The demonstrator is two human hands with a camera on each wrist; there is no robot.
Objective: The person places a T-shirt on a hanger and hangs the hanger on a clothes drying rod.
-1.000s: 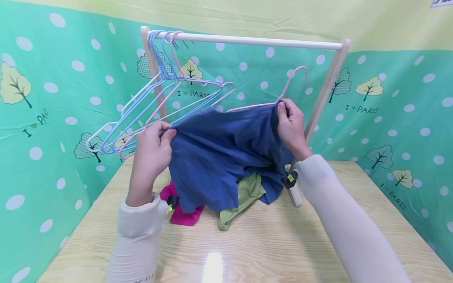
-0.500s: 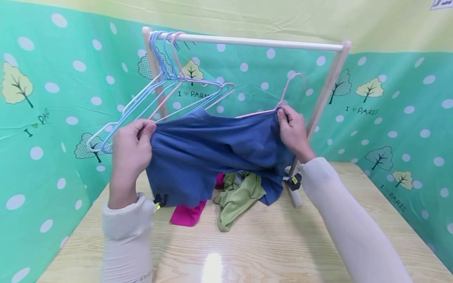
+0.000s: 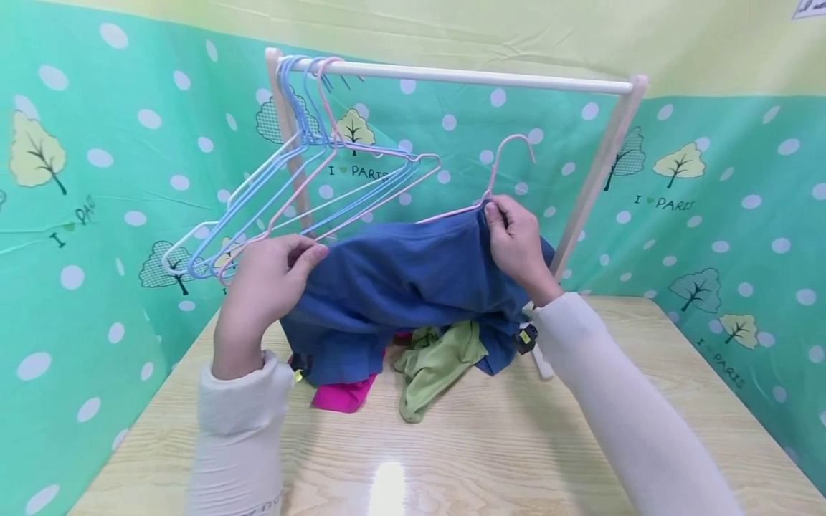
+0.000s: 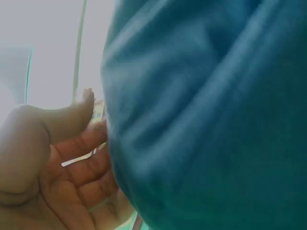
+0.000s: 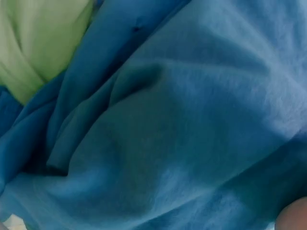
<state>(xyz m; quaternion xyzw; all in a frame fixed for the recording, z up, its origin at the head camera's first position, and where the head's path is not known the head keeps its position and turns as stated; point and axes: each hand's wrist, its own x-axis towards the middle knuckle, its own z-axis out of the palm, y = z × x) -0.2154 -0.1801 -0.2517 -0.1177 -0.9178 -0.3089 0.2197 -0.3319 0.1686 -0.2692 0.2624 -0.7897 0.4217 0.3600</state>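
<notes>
A dark blue shirt hangs in front of me, draped partly over a pink hanger whose hook sticks up above the cloth. My right hand pinches the shirt's top edge beside the base of that hook. At the shirt's other end is my left hand, thumb and fingers parted. In the left wrist view the fingers lie loosely along the cloth's edge, and the thumb stands clear of it. Folds of the shirt fill most of the right wrist view. The hanger's lower part is hidden.
A clothes rack with a white rail stands behind. Several blue, white and pink hangers hang at its left end, close behind my left hand. Green cloth and magenta cloth lie on the wooden table under the shirt.
My left hand first pulled the shirt's end leftward, then let it go and came back rightward. The right hand has moved slightly left and the hanger's hook has shifted left with it.
</notes>
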